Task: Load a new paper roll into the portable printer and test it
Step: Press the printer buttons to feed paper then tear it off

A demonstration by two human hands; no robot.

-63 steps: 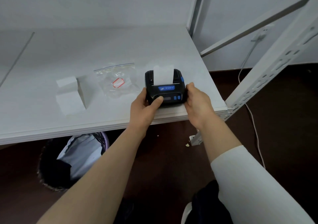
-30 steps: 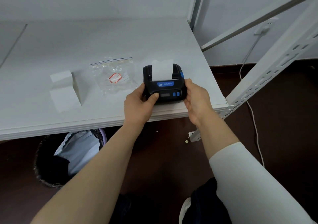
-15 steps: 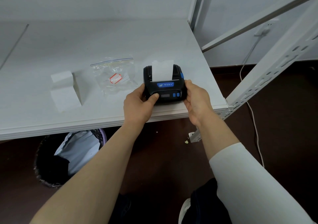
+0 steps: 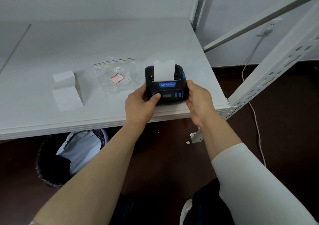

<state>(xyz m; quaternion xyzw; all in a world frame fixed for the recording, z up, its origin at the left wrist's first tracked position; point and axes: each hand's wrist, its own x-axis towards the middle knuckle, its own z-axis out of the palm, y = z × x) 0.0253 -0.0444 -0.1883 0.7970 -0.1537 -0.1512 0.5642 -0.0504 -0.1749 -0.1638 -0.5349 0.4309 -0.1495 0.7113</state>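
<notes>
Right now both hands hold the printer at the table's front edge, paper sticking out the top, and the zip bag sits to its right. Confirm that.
Not quite. The head view shows the zip bag left of the printer, not right. Both the left hand and right hand hold it at the table edge, paper sticking out.

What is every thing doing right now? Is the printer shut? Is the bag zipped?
Printer: lid shut, on the table, held on both sides.
Paper: sticking up out of the printer slot, blank.
Left hand: gripping the printer, thumb on its front.
Right hand: gripping the printer's right side.
Bag: lying flat; whether it is zipped, cannot tell.
Label stack: standing beside the bag, untouched.
Bin: under the table, lined, open.
</notes>
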